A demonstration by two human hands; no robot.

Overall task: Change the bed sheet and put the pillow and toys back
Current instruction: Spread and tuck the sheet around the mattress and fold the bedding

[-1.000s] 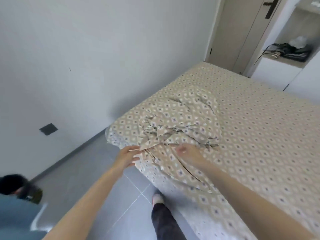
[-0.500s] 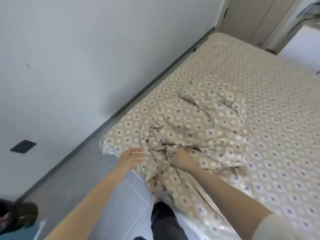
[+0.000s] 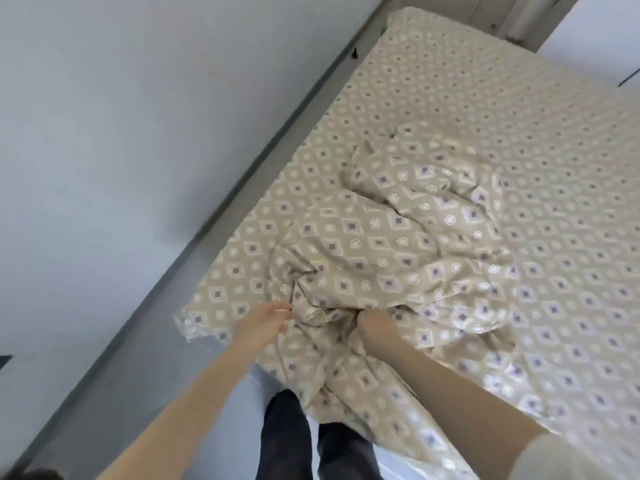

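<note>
The bed sheet (image 3: 381, 244), beige with small diamonds and rings, is gathered into a soft heap at the near left corner of the bed (image 3: 394, 471), with one fold trailing over the near edge towards the person's dark trouser legs (image 3: 284, 434). It looks like thin, light, limp cloth that will not keep its shape. It should drag and slide easily over the layer beneath, and lifting it from the middle would only bring up a loose bundle. The better hold is probably a hem or corner, one in each hand and well apart, so the cloth opens out as it is raised. The left grip (image 3: 266, 320) has its fingers fairly straight, their tips touching the left side of the heap without closing on it. The right grip (image 3: 375, 327) is sunk into the folds at the near side with its fingers curled into the cloth, the tips out of sight. The same pattern covers the whole bed, so I cannot tell whether the heap is a second sheet or a pulled-up part of the spread one. No hem shows within the bundle, motion blur softens both hands, and no pillow or toys are in view.
</note>
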